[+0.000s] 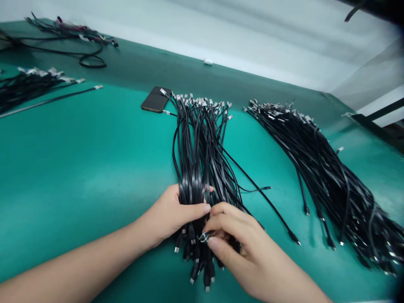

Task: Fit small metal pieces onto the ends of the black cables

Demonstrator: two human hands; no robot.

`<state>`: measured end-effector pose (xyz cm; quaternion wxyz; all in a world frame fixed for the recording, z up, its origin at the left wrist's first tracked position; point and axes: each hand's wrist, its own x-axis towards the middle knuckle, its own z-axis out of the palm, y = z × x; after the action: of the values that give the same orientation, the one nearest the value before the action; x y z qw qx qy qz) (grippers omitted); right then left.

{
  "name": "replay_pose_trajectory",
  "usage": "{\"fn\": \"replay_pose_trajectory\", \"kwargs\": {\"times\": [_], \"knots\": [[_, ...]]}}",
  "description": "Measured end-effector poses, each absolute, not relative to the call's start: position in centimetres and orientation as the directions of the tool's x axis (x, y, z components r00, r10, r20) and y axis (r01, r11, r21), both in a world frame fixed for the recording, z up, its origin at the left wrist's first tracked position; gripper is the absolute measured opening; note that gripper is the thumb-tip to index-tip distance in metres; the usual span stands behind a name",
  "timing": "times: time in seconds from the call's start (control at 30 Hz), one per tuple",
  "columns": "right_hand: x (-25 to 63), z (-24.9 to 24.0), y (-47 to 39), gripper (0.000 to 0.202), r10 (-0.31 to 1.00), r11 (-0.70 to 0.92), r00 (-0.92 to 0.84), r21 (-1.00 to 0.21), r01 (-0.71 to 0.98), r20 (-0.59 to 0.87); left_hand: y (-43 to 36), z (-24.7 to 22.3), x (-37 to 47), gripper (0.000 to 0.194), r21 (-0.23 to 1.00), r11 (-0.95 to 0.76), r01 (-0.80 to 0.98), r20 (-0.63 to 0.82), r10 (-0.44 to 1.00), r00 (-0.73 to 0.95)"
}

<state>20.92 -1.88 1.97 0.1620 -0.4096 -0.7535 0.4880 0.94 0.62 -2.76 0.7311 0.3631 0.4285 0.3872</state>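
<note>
A bundle of flat black cables (192, 168) lies in the middle, its silver plugs at the far end and its small black connectors toward me. Around the near part of this bundle my left hand (179, 210) is wrapped, thumb on top. My right hand (230, 235) is closed just to the right, its thumb and fingers pinching cable ends with shiny metal tips (204, 237). More cables of the bundle pass beneath the right hand, which hides part of them. One loose cable (265, 193) slants out to the right.
On the right lies a large pile of black cables (331, 168). A dark phone (156, 99) rests beyond the bundle, on the green table (94, 168). More cables (28, 86) lie at the left, with a tangled heap (72, 31) at the back left. A white wall stands behind.
</note>
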Motion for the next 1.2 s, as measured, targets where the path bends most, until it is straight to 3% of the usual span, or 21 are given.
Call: {"fn": "replay_pose_trajectory", "kwargs": {"times": [0.1,0.33,0.53,0.67,0.83,1.03,1.2], "knots": [[20.4,1.6,-1.7,0.012,0.809,0.197,-0.574,-0.861,0.47,-0.128,0.6,-2.8,1.0,0.04,0.867,0.427,-0.257,-0.339,0.883,0.323],[20.4,0.3,-0.1,0.01,0.95,0.209,-0.284,-0.943,0.261,0.131,0.7,-2.9,1.2,0.03,0.877,0.419,-0.234,-0.291,0.851,0.437],[20.3,0.2,0.3,0.011,0.952,0.254,-0.235,-0.935,0.248,0.196,0.9,-2.1,1.2,0.019,0.943,0.333,-0.023,-0.294,0.863,0.41],[20.4,0.4,0.0,0.011,0.942,0.283,-0.248,-0.934,0.22,0.227,0.8,-1.8,1.3,0.016,0.939,0.344,-0.006,-0.316,0.87,0.38],[21.0,0.5,-0.4,0.009,0.98,0.163,-0.157,-0.953,0.257,0.125,0.5,-2.0,1.3,0.022,0.921,0.389,-0.037,-0.353,0.869,0.348],[21.1,0.8,-0.3,0.013,0.983,0.098,-0.185,-0.843,0.528,-0.002,0.5,-2.0,1.4,0.023,0.92,0.389,-0.045,-0.354,0.876,0.327],[21.0,1.1,-0.6,0.011,0.976,0.094,-0.217,-0.846,0.524,-0.025,0.5,-2.1,1.4,0.021,0.919,0.389,-0.059,-0.354,0.883,0.308]]}}
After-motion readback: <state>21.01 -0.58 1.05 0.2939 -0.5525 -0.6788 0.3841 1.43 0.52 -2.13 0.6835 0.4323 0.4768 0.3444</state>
